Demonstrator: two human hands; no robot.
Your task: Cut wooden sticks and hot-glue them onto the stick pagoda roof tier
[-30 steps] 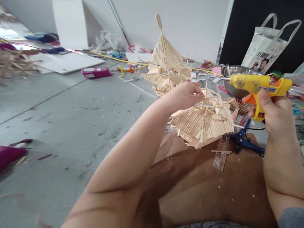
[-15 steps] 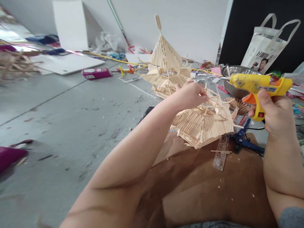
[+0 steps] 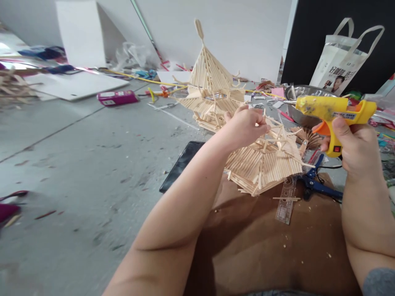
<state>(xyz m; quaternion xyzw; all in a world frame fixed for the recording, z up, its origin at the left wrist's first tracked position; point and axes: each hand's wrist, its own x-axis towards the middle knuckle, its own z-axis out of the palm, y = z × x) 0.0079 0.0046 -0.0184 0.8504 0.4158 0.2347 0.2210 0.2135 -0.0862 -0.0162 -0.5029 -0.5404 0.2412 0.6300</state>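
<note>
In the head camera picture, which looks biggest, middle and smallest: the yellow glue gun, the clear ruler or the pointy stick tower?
1. Pointy stick tower
2. Yellow glue gun
3. Clear ruler
Looks only; real sizes may differ.

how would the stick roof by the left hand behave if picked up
The stick roof is probably light for its size, being made of thin wooden sticks. Its sloping panels likely stay stiff, since the sticks lie closely side by side. The thin stick jutting from one corner looks apt to snap if bumped.
</note>
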